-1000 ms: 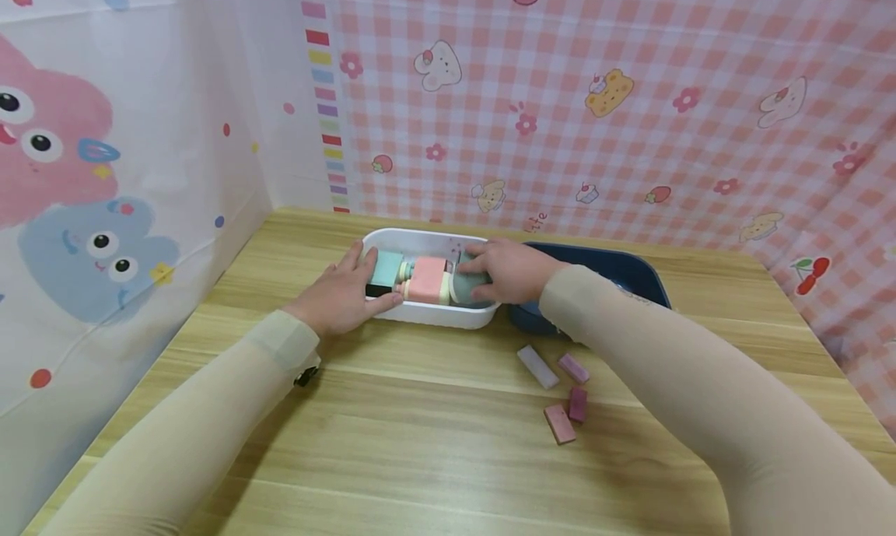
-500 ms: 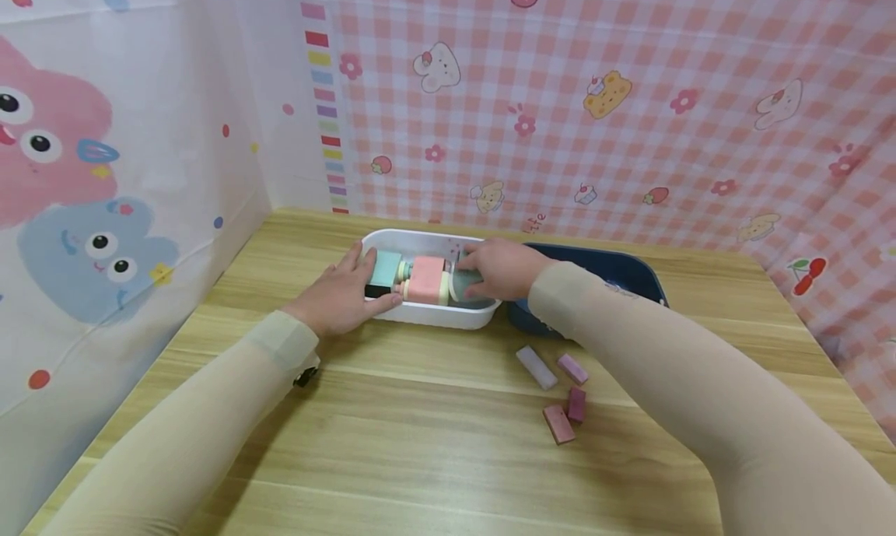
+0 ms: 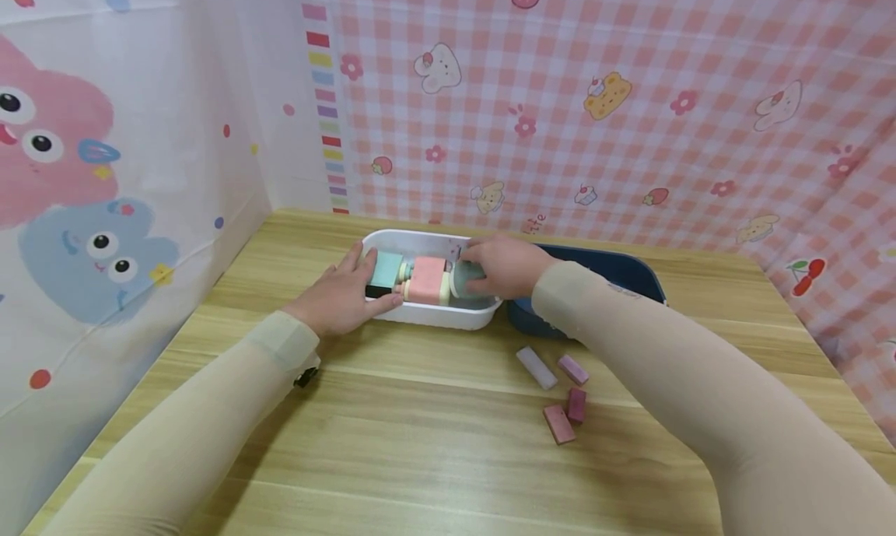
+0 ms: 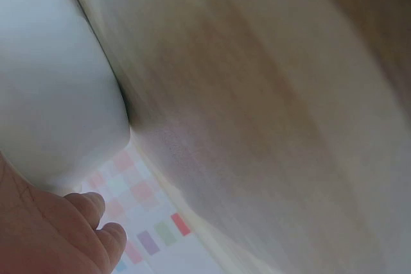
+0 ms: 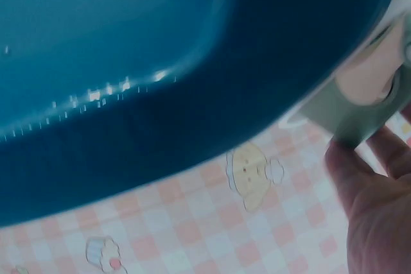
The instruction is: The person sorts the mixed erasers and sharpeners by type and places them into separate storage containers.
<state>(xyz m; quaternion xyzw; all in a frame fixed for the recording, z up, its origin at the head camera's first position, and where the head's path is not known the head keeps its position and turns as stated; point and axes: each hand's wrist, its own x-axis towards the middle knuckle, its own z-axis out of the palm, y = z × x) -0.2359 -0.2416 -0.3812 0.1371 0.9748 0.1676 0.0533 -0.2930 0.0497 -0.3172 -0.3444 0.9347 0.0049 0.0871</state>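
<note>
At the back of the table stands a white bin. My left hand rests over its left end, fingers spread at the side rim and thumb across the front rim. Inside lie a mint-green block-shaped piece with a black face, and a pink one with cream ends. At the bin's right end my right hand pinches a grey-green piece with a pale edge. The right wrist view shows that grey-green piece beside the fingertips. In the left wrist view, fingertips show by the white wall.
A dark blue bin stands right of the white one, partly beneath my right forearm. Before it lie several small blocks, among them a pale one, a pink one and a magenta one. Patterned cloth hangs behind the table.
The grey-green piece has shifted slightly under my right hand, which has moved a little to the left over the second. My left hand keeps its place on the white bin.
</note>
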